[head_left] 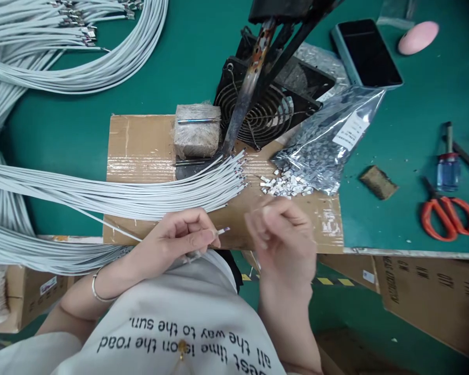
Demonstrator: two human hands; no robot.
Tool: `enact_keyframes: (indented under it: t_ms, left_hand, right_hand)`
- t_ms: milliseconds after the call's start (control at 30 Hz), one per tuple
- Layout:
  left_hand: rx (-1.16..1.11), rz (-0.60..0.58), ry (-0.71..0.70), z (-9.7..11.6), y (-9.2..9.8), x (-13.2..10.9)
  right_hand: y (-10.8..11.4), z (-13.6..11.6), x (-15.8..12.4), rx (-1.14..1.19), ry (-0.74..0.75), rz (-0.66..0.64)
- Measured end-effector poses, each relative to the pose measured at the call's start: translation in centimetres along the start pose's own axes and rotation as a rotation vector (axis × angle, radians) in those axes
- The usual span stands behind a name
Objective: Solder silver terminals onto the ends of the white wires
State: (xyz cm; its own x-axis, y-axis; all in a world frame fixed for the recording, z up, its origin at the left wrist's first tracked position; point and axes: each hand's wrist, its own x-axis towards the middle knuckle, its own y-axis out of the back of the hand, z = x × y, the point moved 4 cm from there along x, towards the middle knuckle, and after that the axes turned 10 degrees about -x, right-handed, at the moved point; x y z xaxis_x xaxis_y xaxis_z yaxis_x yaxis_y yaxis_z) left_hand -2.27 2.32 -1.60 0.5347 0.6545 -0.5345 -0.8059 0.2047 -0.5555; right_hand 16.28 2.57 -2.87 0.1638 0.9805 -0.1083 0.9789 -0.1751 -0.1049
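Note:
My left hand (183,234) is closed in a pinch on a thin grey cable (113,225), whose stripped coloured tip (223,229) pokes out to the right past my fingers. My right hand (283,237) is blurred by motion just right of that tip, fingers curled; whether it holds anything is unclear. Both hands hover over the near edge of a cardboard sheet (140,148). A fan of grey cables (160,192) lies across the cardboard, ends pointing right. A small heap of metal terminals (287,185) spills from a clear bag (328,143) just beyond my right hand.
A soldering iron on its stand (246,88) leans over a black fan (266,112), beside a sponge block (197,130). A phone (365,52), pink object (418,37), screwdriver (448,161) and orange scissors (449,216) lie on the green table at right. Coiled cable bundles (62,47) fill the left.

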Motion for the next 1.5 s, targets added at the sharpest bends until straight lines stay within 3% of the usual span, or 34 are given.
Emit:
enact_keyframes:
  t_ms: [100,300,467,1133,1500]
  left_hand:
    - [-0.070,0.026,0.012,0.0,0.1,0.0]
    - [-0.108,0.036,-0.022,0.2,0.1,0.1]
    - [-0.108,0.036,-0.042,0.2,0.0,0.2]
    - [-0.086,0.057,-0.163,0.0,-0.2,0.4]
    - [-0.043,0.040,-0.173,0.3,0.0,0.4]
  right_hand:
    - [0.6,-0.2,-0.2,-0.067,0.083,0.162]
    - [-0.9,0.1,-1.5,-0.176,0.036,0.023]
    - [-1.8,-0.7,-2.1,-0.222,0.088,-0.094]
    - [-1.8,-1.0,-2.6,-0.275,0.120,-0.100]
    - [-1.4,-1.2,-2.4,-0.292,0.129,-0.174]
